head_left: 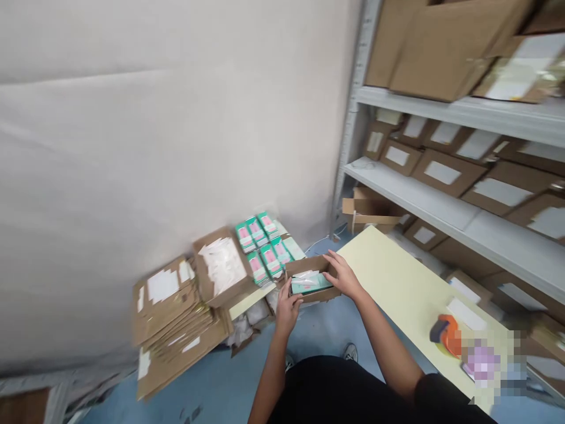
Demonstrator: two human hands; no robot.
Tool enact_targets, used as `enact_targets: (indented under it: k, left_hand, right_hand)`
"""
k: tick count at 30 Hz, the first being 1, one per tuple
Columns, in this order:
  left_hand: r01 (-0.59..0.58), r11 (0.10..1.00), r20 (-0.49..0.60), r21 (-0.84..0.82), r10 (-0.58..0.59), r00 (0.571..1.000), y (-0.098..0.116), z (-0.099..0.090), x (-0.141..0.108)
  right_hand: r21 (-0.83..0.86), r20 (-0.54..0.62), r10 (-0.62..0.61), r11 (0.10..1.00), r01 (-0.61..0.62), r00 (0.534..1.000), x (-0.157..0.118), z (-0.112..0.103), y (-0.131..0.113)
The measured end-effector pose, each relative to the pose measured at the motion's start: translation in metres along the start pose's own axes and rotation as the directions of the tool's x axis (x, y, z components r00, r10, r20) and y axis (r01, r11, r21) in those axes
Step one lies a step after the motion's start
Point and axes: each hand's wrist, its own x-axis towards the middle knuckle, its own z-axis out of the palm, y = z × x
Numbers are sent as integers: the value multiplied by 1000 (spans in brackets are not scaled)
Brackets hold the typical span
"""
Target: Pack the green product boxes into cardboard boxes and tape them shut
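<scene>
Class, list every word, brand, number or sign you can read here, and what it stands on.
No text is readable.
White labels on shelf boxes: too blurred.
Green-and-pink packs: print too small.
Green pack in the small box: blurred.
Flattened cardboard labels: too blurred.

Pixelation masked the lilac item [481, 360] on the pale yellow bench [397, 277]; the top edge cut off the large brown cardboard boxes [450, 53].

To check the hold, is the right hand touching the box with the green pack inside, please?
Touching: the head view shows the right hand gripping the box at one end.
</scene>
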Motion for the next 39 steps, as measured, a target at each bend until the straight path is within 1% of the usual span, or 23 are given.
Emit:
enact_targets:
  k: [4, 7, 10, 13, 16, 19, 21, 23, 25, 26, 28, 29, 30, 31, 32, 33, 34, 35, 36, 37, 38, 39]
  left_hand:
    - [-97, 993, 107, -59, 103, 989, 47, 75, 43]
    - [-145, 983, 227, -115, 168, 959, 85, 132, 74]
    - [-180, 967, 341, -182, 234, 910, 121, 181, 100]
    - [-208, 944, 415, -258, 302, 858, 147, 220, 121]
    - [-236, 921, 465, -310, 363, 808, 159, 254, 142]
    - [-274, 895, 518, -351, 430, 740, 165, 290, 166]
    - [-307, 872, 558, -382, 482, 675, 169, 316, 183]
    - [-336, 852, 609, -402, 523, 597, 173, 340, 199]
    - [-352, 847, 660, -397, 531, 531, 173, 360, 213]
    - [-358, 850, 683, -386, 524, 509, 170, 368, 219]
    - [-362, 859, 716, -362, 505, 482, 160, 379, 231]
    - [-356, 867, 728, -349, 490, 479, 153, 383, 236]
    - [-340, 879, 738, -334, 468, 486, 145, 385, 241]
    - [-308, 898, 746, -315, 435, 505, 136, 388, 245]
    - [-256, 922, 749, -290, 385, 539, 127, 390, 249]
    - [-181, 948, 751, -262, 318, 579, 119, 393, 253]
    - [-85, 968, 756, -234, 237, 611, 113, 395, 255]
    - [18, 978, 767, -210, 154, 623, 108, 397, 258]
    - [112, 975, 782, -193, 83, 618, 105, 399, 260]
    - [182, 965, 793, -189, 41, 607, 104, 400, 261]
    - [214, 956, 799, -202, 35, 601, 104, 400, 262]
    - [202, 951, 796, -235, 69, 601, 106, 399, 262]
  right_hand:
    - [-42, -81, 172, 984, -176, 982, -44, -70, 75]
    - [-54, -145, 289, 953, -299, 946, -81, -116, 120]
    - [-55, -221, 390, 910, -410, 894, -116, -147, 156]
    - [-54, -312, 465, 862, -505, 828, -142, -162, 184]
    - [-13, -380, 535, 813, -583, 755, -159, -168, 204]
    - [35, -414, 609, 754, -656, 677, -167, -171, 217]
    - [62, -424, 663, 700, -711, 616, -169, -172, 222]
    - [85, -429, 711, 645, -759, 557, -169, -171, 225]
    - [105, -433, 748, 597, -795, 504, -168, -169, 226]
    - [116, -435, 763, 573, -811, 478, -167, -166, 226]
    - [139, -442, 792, 524, -840, 421, -166, -160, 227]
    - [152, -447, 805, 498, -854, 390, -167, -156, 227]
    - [166, -454, 817, 470, -867, 356, -167, -151, 227]
    - [180, -465, 826, 441, -879, 319, -168, -146, 228]
    - [196, -480, 831, 413, -889, 280, -170, -141, 229]
    - [213, -498, 833, 388, -897, 242, -173, -136, 230]
    - [231, -515, 832, 367, -901, 206, -177, -131, 231]
    - [251, -529, 831, 350, -903, 175, -181, -126, 232]
    - [272, -539, 830, 334, -902, 145, -186, -120, 233]
    - [296, -543, 832, 317, -901, 114, -192, -115, 233]
    - [323, -543, 836, 299, -898, 83, -198, -110, 234]
    - [353, -539, 841, 278, -893, 49, -204, -105, 234]
